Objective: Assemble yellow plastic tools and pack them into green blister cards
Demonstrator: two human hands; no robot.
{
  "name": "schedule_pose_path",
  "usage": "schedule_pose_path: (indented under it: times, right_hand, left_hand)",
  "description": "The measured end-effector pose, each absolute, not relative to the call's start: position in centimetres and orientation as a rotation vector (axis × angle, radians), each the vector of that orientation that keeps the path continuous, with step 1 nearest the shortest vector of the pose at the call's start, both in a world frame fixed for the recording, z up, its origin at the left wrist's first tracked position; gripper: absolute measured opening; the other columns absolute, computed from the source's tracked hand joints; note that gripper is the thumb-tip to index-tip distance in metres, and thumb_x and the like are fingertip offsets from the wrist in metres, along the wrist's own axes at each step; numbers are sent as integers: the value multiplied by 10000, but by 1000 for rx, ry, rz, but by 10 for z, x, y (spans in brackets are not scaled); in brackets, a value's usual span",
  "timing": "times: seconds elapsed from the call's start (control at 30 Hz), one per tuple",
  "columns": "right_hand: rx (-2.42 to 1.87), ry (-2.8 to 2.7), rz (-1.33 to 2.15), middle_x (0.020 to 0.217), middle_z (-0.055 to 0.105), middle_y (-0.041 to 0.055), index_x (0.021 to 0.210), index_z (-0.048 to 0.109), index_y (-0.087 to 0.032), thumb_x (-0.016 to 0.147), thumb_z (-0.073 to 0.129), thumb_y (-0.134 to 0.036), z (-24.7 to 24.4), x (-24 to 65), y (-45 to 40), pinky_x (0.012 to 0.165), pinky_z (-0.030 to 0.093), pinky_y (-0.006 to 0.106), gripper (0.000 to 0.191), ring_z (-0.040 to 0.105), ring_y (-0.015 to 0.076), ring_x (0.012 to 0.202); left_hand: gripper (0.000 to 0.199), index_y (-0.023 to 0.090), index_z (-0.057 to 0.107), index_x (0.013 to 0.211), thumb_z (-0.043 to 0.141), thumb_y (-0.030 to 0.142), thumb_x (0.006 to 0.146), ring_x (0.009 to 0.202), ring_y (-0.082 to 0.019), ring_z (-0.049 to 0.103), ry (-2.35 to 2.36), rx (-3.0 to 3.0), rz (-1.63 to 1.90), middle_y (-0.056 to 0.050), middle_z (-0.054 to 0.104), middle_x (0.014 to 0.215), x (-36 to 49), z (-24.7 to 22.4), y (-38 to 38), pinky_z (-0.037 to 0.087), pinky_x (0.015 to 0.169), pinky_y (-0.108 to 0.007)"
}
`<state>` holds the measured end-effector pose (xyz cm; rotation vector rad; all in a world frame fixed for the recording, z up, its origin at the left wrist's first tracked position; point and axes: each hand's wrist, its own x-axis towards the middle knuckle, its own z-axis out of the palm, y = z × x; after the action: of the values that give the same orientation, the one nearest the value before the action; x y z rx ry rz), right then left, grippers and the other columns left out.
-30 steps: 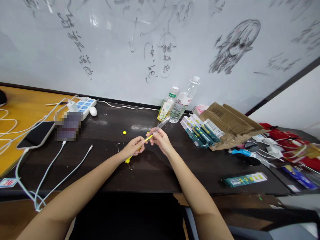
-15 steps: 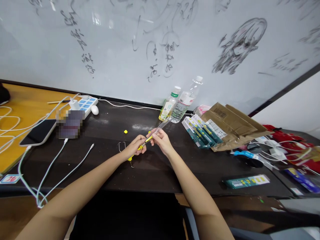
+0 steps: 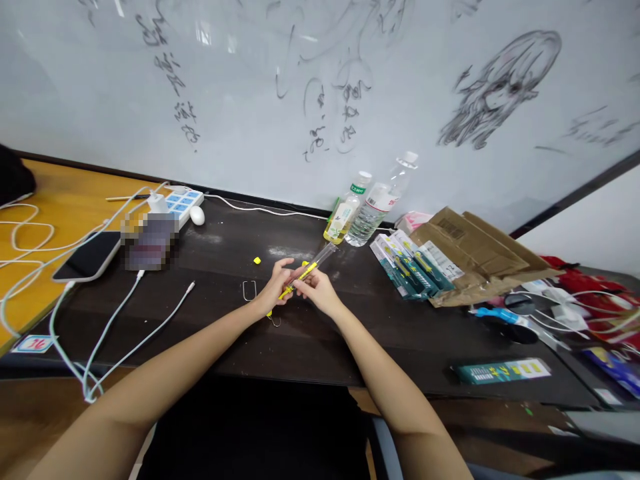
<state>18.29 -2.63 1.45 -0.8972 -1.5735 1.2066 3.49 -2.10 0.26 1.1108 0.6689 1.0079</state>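
A clear tube (image 3: 324,256) with a yellow stick inside its lower part slants up to the right between my hands. My left hand (image 3: 274,288) is closed on the yellow end at the tube's lower left. The fingers of my right hand (image 3: 316,289) pinch the tube from the right side. On the dark table lie a small yellow piece (image 3: 257,261) and a bent metal wire frame (image 3: 249,290), both left of the hands. A thin hook (image 3: 274,321) sticks out below my left hand.
Two bottles, one smaller (image 3: 345,212) and one larger (image 3: 377,207), stand behind the hands. Green boxes (image 3: 417,270) and brown cardboard (image 3: 480,250) lie right. Another green box (image 3: 503,371) is near the front edge. Phones, cables and a power strip (image 3: 184,203) lie left.
The yellow stick now shows further up inside the tube. My hands have shifted on it, with my left fingers more raised. The whole view has moved slightly.
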Motion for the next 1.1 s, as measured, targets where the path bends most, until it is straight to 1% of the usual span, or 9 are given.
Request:
schedule_pose_path:
  times: [0.07,0.17,0.27,0.4,0.47,0.57,0.73,0.9,1.1]
  right_hand:
    - [-886,-1652,1224,745,621,-3,927,575,-177,747,695,-386,13,181,-29,490,454,210,301,548,82,546]
    - [-843,-1727,1254,809,613,-3,932,546,-187,745,704,-347,9,180,-32,534,480,224,292,563,83,574]
    - [-835,-1766,1290,724,563,-45,923,489,-201,756,696,-318,7,179,-35,466,444,189,290,521,58,503]
    - [-795,-1735,1468,634,515,-95,941,407,-219,790,656,-333,9,174,-41,348,374,148,312,472,38,376]
    - [-752,-1703,1524,658,544,-92,945,388,-222,794,650,-339,12,173,-41,330,371,138,325,481,32,352]
    - [-720,-1646,1503,693,592,-78,951,381,-222,798,647,-350,17,178,-36,319,382,133,333,494,30,341]
    - [-750,-1385,1296,554,538,-128,935,374,-237,782,667,-360,29,203,-19,328,439,169,353,396,31,308]
    - [-768,-1274,1270,717,645,-70,933,376,-246,752,690,-374,40,217,-14,339,438,174,384,369,21,350]
    - [-777,-1266,1287,692,621,-75,914,392,-240,735,707,-370,40,217,-14,357,454,188,384,379,28,369]
  left_hand:
    - [566,268,306,1267,463,588,827,397,-33,426,659,1115,1024,-16,563,901,36,0,-20,189,314,-127]
    - [593,252,304,1273,422,631,832,470,-52,485,683,1124,1081,-51,556,997,36,-4,-18,281,338,-152]
    - [561,223,351,1249,375,624,857,588,-78,547,771,1189,1128,-72,546,1060,33,-5,-18,371,412,-167]
    - [507,208,423,1211,346,589,886,693,-109,573,855,1294,1178,-77,570,1077,28,0,-19,408,473,-177]
    - [494,196,467,1159,357,589,882,702,-120,584,851,1287,1209,-69,590,1019,27,2,-18,412,483,-185]
    - [481,163,514,1053,402,592,865,641,-117,588,843,1255,1194,-40,604,840,26,2,-14,415,497,-196]
    - [522,133,537,927,421,634,835,548,-110,578,742,1338,978,-26,619,678,27,2,-15,435,549,-228]
    - [562,150,502,785,394,701,802,442,-90,460,643,1392,826,25,509,494,29,5,-20,372,500,-226]
    - [547,173,448,692,370,701,814,407,-73,361,649,1409,765,56,402,452,31,9,-24,321,453,-220]
